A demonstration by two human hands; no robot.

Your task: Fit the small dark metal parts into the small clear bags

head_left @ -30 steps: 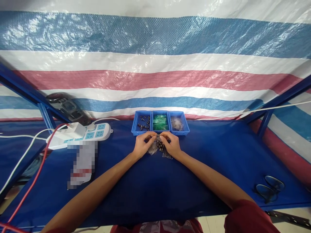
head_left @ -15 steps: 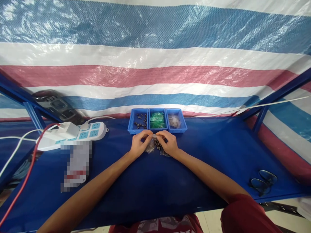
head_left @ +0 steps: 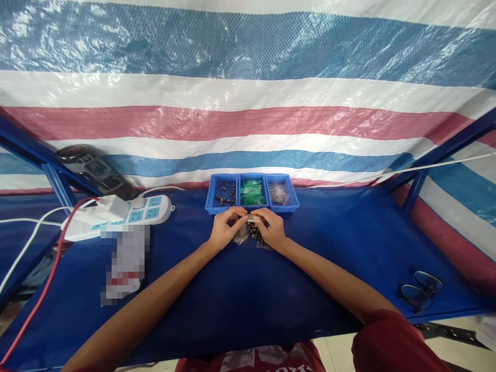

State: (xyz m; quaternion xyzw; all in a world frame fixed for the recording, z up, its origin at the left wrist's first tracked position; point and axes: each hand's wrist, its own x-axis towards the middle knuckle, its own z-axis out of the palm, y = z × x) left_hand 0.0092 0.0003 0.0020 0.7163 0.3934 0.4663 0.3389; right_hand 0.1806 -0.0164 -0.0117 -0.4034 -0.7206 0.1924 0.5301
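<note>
Both my hands meet just in front of three joined blue bins. My left hand (head_left: 226,228) pinches one end of a small clear plastic bag (head_left: 254,219) between thumb and fingers. The other end is pinched by my right hand (head_left: 273,227). Below the fingers lies a small pile of dark screws (head_left: 254,231), partly covered by the hands. A clear bag (head_left: 241,236) rests beside the pile under my left hand, and another clear packet (head_left: 263,244) lies by my right palm. What is inside the held bag is too small to tell.
The left bin (head_left: 212,205) holds loose dark screws, the middle bin (head_left: 252,206) green packets, the right bin (head_left: 295,201) clear packets. A power strip (head_left: 165,212) with cables and a blurred pale item (head_left: 132,253) are at left. Glasses (head_left: 420,292) lie at right.
The view has shifted slightly. More of the clear bag shows between my fingertips, and my hands stay almost in the same place.
</note>
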